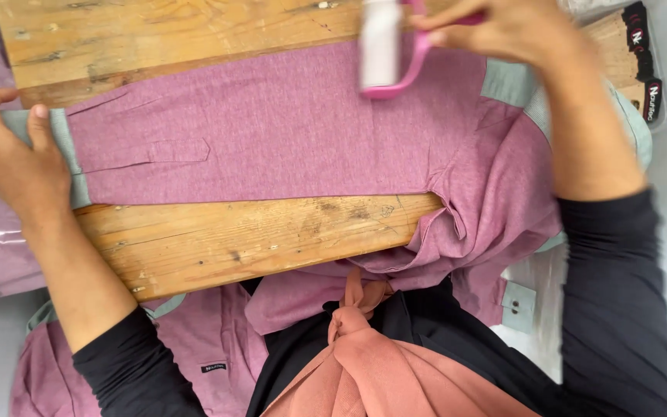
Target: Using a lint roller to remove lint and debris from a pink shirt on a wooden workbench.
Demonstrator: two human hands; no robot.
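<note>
While the mauve sleeve (272,131) lies flat along the wooden board (256,239), its long axis runs across the view, grey-green cuff (59,150) at the left end, shoulder at the right. Left hand (13,158) is at that cuff end: fingers pinched on the cuff, thumb on top, holding it against the board's left edge. Right hand (507,31) is over the board's far right part, fingers closed around the pink handle of a lint roller (384,50), whose white drum rests on the sleeve nearer the shoulder. More mauve shirts (202,347) lie below the board.
</note>
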